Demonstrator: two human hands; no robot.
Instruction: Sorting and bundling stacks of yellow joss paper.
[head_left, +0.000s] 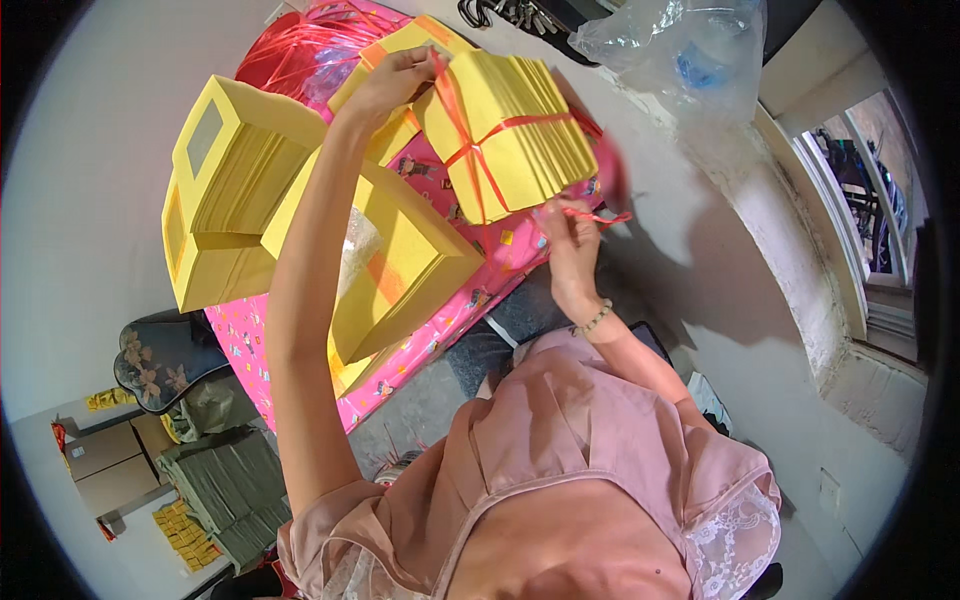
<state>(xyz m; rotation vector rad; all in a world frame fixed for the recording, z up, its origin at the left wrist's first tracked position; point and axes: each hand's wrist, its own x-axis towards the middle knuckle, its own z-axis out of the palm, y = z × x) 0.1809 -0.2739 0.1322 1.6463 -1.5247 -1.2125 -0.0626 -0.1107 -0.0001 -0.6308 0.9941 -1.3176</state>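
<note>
A thick bundle of yellow paper (520, 145) stands tilted over the pink table, its many sheet edges facing right. Flat red plastic string (510, 122) wraps it both ways and crosses on its near left face. My left hand (392, 85) is at the bundle's upper left corner, fingers closed on the string there. Below the bundle's lower right corner, my right hand (570, 250) pinches a twisted end of the same string, which sticks out to the right. The left hand's fingertips partly hide the string at the top.
More yellow paper stacks (240, 180) fill the table's left side, one nearer stack (400, 270) lying close by my left forearm. A pink patterned cloth (390, 385) covers the table. Red string (290, 50) lies heaped at the back. A clear plastic bag (680, 50) is at the upper right, beside the wall.
</note>
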